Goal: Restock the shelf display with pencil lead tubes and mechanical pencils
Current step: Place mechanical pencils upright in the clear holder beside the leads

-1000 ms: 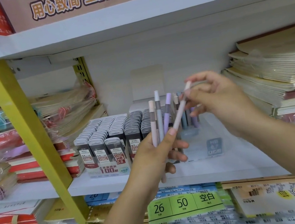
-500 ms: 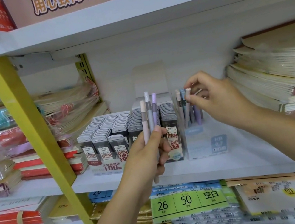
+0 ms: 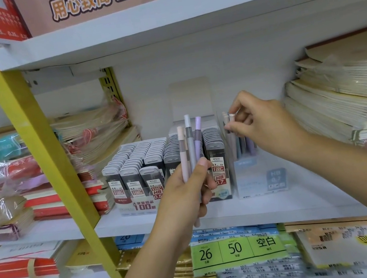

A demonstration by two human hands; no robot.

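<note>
Three slim, smooth mechanical pencils [image 3: 191, 147], one pink, one grey and one lilac, stand upright in the grip of the left hand [image 3: 187, 194], in front of the shelf. The right hand [image 3: 265, 124] pinches the cap of one pale pencil [image 3: 234, 144], which stands among others in a clear plastic box [image 3: 261, 181] on the white shelf [image 3: 287, 204]. Just left of the box, a tray of flat lead tubes [image 3: 142, 160] shows three pale-capped rows, then darker ones. Stacked paper notebooks [image 3: 342, 98] lie on both sides.
</note>
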